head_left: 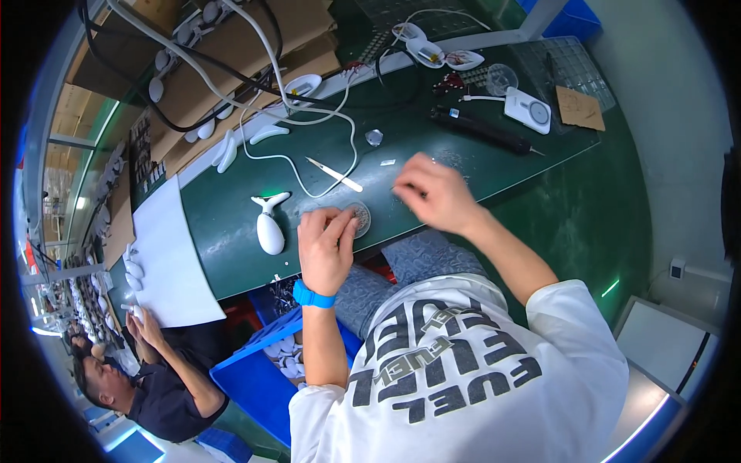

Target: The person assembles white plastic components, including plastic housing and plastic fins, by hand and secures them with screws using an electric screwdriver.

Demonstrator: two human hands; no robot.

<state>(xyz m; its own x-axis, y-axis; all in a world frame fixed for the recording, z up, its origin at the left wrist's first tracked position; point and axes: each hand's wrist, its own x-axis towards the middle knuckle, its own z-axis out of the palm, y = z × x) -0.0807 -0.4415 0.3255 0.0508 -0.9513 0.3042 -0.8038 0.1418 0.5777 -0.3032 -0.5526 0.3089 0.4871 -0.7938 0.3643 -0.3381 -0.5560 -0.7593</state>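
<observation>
My left hand, a blue band on its wrist, has its thumb and fingers drawn together at the left rim of a small round clear dish. Tiny parts lie in that dish; whatever the fingertips hold is hidden. To the right, my right hand hovers over the green table with curled fingers, slightly blurred, and anything in them is too small to make out. Left of my left hand lies a white device with a forked top, a green glow beside its fork. White-handled tweezers rest beyond the dish.
Farther back are a black electric screwdriver, a white power bank, cardboard and a looping white cable. A white sheet covers the left end. Below stands a blue bin; a co-worker sits at left.
</observation>
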